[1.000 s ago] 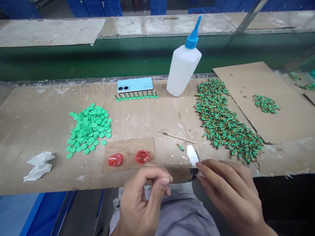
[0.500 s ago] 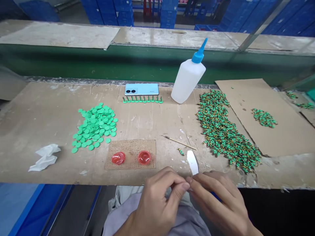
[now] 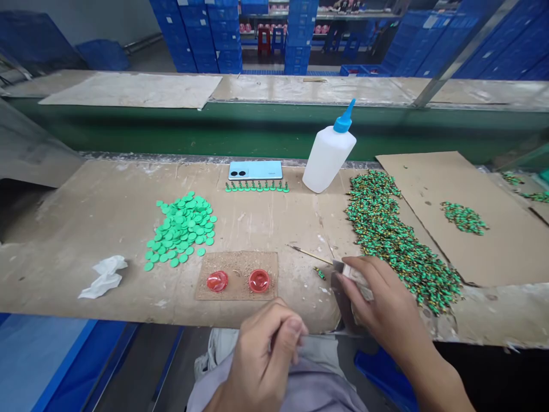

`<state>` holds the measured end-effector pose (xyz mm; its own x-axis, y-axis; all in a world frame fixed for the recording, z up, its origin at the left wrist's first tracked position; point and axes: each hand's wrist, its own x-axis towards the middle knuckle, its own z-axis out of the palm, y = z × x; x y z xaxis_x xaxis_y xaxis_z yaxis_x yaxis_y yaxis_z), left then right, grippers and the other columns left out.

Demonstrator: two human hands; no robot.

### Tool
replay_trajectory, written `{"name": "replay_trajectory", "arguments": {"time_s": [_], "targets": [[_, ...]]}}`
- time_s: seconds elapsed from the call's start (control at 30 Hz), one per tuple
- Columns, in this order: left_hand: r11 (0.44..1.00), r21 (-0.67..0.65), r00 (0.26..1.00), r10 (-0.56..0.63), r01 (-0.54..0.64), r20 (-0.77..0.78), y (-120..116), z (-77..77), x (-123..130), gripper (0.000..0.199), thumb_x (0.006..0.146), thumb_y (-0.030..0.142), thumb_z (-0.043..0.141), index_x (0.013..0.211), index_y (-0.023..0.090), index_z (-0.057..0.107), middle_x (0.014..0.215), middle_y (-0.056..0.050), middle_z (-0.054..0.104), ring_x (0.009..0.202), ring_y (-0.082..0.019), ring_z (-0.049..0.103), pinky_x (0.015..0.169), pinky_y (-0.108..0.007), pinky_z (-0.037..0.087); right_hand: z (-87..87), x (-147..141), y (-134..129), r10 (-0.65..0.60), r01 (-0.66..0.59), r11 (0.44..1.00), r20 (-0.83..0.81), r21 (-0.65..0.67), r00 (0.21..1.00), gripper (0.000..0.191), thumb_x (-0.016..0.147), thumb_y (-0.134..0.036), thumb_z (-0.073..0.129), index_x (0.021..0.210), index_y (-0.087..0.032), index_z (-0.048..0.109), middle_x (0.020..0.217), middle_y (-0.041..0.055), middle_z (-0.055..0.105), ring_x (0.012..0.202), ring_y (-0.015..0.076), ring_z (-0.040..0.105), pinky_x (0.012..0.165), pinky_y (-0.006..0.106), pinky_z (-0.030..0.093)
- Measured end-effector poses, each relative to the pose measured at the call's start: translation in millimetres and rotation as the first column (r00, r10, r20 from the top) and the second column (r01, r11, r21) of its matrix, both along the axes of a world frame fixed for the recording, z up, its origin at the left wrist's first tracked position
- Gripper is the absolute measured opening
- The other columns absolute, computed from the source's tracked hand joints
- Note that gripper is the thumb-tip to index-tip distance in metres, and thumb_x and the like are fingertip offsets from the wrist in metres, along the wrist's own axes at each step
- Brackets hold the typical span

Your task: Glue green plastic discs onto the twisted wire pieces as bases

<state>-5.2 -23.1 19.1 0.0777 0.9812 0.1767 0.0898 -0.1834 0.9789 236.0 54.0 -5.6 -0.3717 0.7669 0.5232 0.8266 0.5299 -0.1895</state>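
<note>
Workshop floor, with stacks of blue plastic crates (image 3: 227,34) behind a long bench. The work surface is a worn cardboard sheet (image 3: 86,229). Along its far side, left to right: a smartphone (image 3: 255,170), a row of small green figures (image 3: 257,186), and an upright glue bottle (image 3: 329,157) with a blue nozzle. Left of centre lies a pile of green plastic discs (image 3: 180,229), with a crumpled tissue (image 3: 105,277) beyond it. Near the front edge, a cork pad (image 3: 235,263) carries two red dishes (image 3: 217,281), set apart. To the right is a large heap of green-and-gold figures (image 3: 398,240); a second cardboard sheet (image 3: 429,189) bears a smaller heap (image 3: 464,217).

Right hand (image 3: 384,297): thumb and fingers closed on a white strip (image 3: 355,279), just left of the large heap, with a dark piece (image 3: 342,303) against it; material cannot be determined. A thin wooden brush (image 3: 311,256) and a single figure (image 3: 319,273) lie near the hand. Left hand (image 3: 266,357): fingers curled, thumb against them, above the lap; contents hidden, if any.
</note>
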Motion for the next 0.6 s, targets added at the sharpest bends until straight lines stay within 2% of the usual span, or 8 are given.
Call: {"name": "replay_trajectory", "arguments": {"time_s": [0.13,0.27,0.37,0.4,0.43,0.5,0.57,0.6], "targets": [[0.995,-0.084,0.997,-0.059,0.062,0.041,0,-11.7,11,0.026,0.11,0.026,0.058,0.091,0.017,0.073,0.076,0.001,0.069,0.058,-0.008,0.064,0.065,-0.02,0.05,-7.1,-11,15,-0.07,0.068,0.997,-0.049,-0.046,0.996,0.031,0.113,-0.036,0.051,0.13,-0.013,0.062,0.111,0.0127,0.073,0.101,0.0271,0.069,0.09,0.037,0.052],[0.985,-0.083,0.987,-0.154,0.151,-0.033,-3,-24.1,11,0.013,0.1,0.021,0.075,0.088,0.017,0.078,0.077,-0.002,0.077,0.066,-0.012,0.069,0.062,-0.02,0.047,-11.1,-21,30,-0.051,0.042,0.989,-0.059,-0.141,0.997,0.025,0.111,-0.039,0.054,0.119,-0.018,0.064,0.106,0.0089,0.075,0.099,0.0281,0.071,0.086,0.038,0.053],[0.941,0.106,0.936,-0.299,0.322,-0.186,-9,-49.6,18,0.017,0.096,0.03,0.082,0.084,0.019,0.08,0.083,-0.003,0.081,0.078,-0.015,0.072,0.076,-0.023,0.054,-16.4,-25,38,-0.039,0.023,0.973,-0.063,-0.23,0.997,0.015,0.105,-0.035,0.059,0.109,-0.021,0.064,0.099,0.0065,0.075,0.092,0.0275,0.072,0.079,0.036,0.053],[0.912,0.219,0.921,-0.289,0.348,-0.26,-12,-62.2,25,0.025,0.093,0.04,0.086,0.08,0.02,0.079,0.086,-0.003,0.081,0.084,-0.018,0.073,0.082,-0.026,0.056,-18.4,-26,40,-0.043,0.026,0.965,-0.06,-0.261,0.997,0.012,0.103,-0.033,0.059,0.107,-0.022,0.064,0.097,0.0063,0.075,0.089,0.0274,0.072,0.076,0.036,0.052],[0.891,0.238,0.885,-0.287,0.387,-0.366,-16,-75.7,35,0.03,0.091,0.047,0.087,0.078,0.021,0.08,0.096,-0.005,0.082,0.098,-0.023,0.072,0.088,-0.03,0.057,-20.3,-26,42,-0.05,0.032,0.956,-0.055,-0.291,0.997,0.011,0.101,-0.031,0.059,0.105,-0.022,0.064,0.095,0.0064,0.075,0.087,0.0274,0.072,0.074,0.035,0.051],[0.845,0.158,0.782,-0.379,0.51,-0.495,-26,-100.6,61,0.035,0.09,0.056,0.085,0.08,0.022,0.08,0.104,-0.006,0.081,0.11,-0.03,0.071,0.09,-0.037,0.06,-23.2,-25,46,-0.066,0.05,0.938,-0.037,-0.343,0.997,0.013,0.097,-0.028,0.058,0.106,-0.022,0.065,0.094,0.0076,0.075,0.087,0.0285,0.072,0.072,0.035,0.051],[0.834,-0.046,0.734,-0.508,0.55,-0.45,-33,-115.0,84,0.031,0.088,0.052,0.087,0.091,0.021,0.08,0.108,-0.009,0.08,0.106,-0.031,0.072,0.088,-0.041,0.062,-23.4,-22,47,-0.068,0.052,0.925,-0.028,-0.376,0.997,0.019,0.094,-0.027,0.057,0.109,-0.022,0.068,0.097,0.0094,0.076,0.092,0.0297,0.073,0.076,0.036,0.053],[0.835,-0.16,0.751,-0.545,0.526,-0.373,-34,-116.6,91,0.021,0.094,0.043,0.083,0.1,0.023,0.08,0.111,-0.009,0.079,0.103,-0.029,0.073,0.089,-0.041,0.063,-22.3,-21,47,-0.06,0.043,0.923,-0.035,-0.381,0.998,0.02,0.094,-0.027,0.057,0.109,-0.023,0.069,0.099,0.0099,0.076,0.094,0.0299,0.073,0.078,0.037,0.055]]}}
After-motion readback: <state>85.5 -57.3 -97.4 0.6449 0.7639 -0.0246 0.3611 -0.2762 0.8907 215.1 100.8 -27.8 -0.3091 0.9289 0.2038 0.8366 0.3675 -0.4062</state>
